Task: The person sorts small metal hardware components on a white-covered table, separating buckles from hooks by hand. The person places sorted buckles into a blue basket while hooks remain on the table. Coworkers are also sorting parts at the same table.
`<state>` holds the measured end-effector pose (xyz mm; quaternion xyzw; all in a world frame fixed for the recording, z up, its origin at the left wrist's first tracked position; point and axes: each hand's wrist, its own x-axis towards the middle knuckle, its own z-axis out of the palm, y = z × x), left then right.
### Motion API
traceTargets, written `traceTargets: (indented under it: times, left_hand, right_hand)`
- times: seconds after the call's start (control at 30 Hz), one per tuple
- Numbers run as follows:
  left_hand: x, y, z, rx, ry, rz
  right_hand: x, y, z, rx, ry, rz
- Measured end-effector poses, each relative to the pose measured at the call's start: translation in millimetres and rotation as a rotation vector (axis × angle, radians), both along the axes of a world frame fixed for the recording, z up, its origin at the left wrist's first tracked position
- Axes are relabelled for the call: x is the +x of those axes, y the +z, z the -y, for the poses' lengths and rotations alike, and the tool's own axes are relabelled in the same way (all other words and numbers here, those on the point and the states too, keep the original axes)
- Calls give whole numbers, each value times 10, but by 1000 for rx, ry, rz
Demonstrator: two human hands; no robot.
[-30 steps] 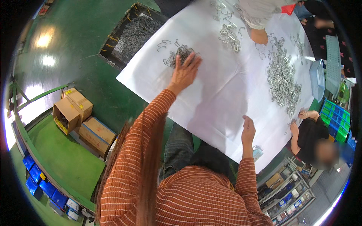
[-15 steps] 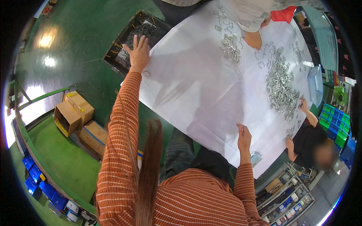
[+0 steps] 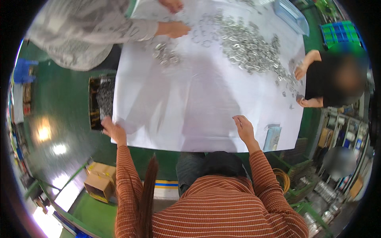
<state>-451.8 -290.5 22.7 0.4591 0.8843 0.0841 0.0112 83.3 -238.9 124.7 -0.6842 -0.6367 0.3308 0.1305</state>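
My left hand (image 3: 113, 129) is at the left edge of a white-covered table (image 3: 210, 111), its fingers apart and slightly blurred. I see nothing in it. Just beyond it, below the table edge, is a black crate (image 3: 92, 105) holding a heap of dark metal pieces (image 3: 105, 97). Above the near part of the cover, my right hand (image 3: 244, 127) has its fingers stretched out and holds nothing. A light blue pouch (image 3: 272, 138) lies to its right. Far across the table are a large pile of silvery metal rings (image 3: 248, 45) and a smaller pile (image 3: 166, 54).
A person in a grey patterned sleeve (image 3: 131, 29) reaches in from the far left, hand (image 3: 174, 29) near the rings. Another person in black (image 3: 323, 81) handles rings at the right edge. A blue basket (image 3: 291, 18) stands far right; cardboard boxes (image 3: 99, 180) lie left below.
The view has turned, so the table now lies squarely ahead. My left hand has drawn back from the crate to the table edge. The lone metal piece beside it no longer shows.
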Motion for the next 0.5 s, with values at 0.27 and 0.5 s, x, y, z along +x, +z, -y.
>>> traceTargets:
  times: [0.27, 0.5]
  left_hand:
    - [2415, 221, -1477, 269, -744, 399]
    - [4092, -159, -3212, 267, -545, 381]
  right_hand:
    - [907, -332, -912, -89, -273, -26]
    - [1147, -679, -1875, -129, -429, 169]
